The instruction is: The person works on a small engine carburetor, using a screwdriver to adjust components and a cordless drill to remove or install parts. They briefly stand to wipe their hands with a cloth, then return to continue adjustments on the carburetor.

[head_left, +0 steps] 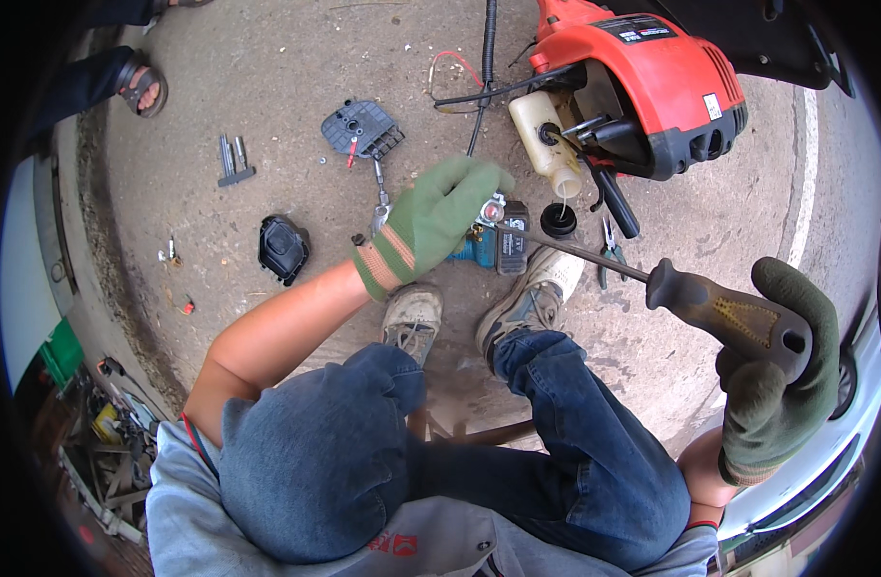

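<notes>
My left hand (439, 216), in a green knit glove, is closed on a small silvery metal part (493, 210) with a round reddish spot on its face. In its green glove, my right hand (782, 385) grips a screwdriver (724, 310) by its thick dark handle. The screwdriver's long shaft reaches left to the metal part, where I cannot tell whether its tip touches. Beneath my left hand a blue cordless power tool (474, 248) with a black battery lies on the ground, partly covered.
A red-housed engine (642, 67) with a whitish tank (537, 130) stands at the far right. Around lie a black cap (558, 219), pliers (612, 252), a grey plastic plate (359, 127), a black cover (283, 248) and hex sockets (236, 159). Another person's foot (144, 88) is at far left.
</notes>
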Tool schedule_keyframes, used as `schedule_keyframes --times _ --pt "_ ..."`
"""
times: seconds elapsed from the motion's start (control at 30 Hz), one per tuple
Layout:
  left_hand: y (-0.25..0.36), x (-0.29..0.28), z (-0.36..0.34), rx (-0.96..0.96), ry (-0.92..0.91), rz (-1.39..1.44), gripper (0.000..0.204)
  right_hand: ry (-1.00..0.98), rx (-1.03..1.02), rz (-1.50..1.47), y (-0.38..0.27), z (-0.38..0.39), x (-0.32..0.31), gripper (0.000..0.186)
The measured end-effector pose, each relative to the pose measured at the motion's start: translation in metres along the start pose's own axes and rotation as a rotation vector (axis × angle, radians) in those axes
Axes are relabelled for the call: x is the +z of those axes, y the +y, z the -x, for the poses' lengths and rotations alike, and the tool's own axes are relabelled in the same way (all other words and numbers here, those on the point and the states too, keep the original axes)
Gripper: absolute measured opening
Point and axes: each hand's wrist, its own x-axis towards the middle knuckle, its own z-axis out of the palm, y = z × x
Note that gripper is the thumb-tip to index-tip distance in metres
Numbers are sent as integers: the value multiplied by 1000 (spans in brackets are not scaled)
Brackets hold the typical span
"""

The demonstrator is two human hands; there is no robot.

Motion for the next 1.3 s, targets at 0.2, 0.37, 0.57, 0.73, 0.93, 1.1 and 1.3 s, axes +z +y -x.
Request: schedule_keyframes --times 0.2,0.37,0.57,0.73,0.93,1.1,1.3 --pt "-12 -2 -6 89 -39 -41 39 -455 -412 -1 -7 -25 -16 47" --pt "14 1 0 -214 -15 261 37 -217 -332 -7 4 -12 -14 72" --pt "7 -3 0 -221 -44 338 38 -139 -29 76 3 8 -16 71" --pt "-1 -10 0 -165 40 303 37 -23 -46 62 -5 15 2 45" --pt "-5 -12 -6 -8 41 212 37 -259 -750 52 10 -21 -4 56" --pt "6 -7 -4 -194 -22 340 36 -80 -416 -205 5 -10 8 56" --pt "13 -3 -3 -195 -8 336 39 -47 -481 127 15 -8 -16 64"
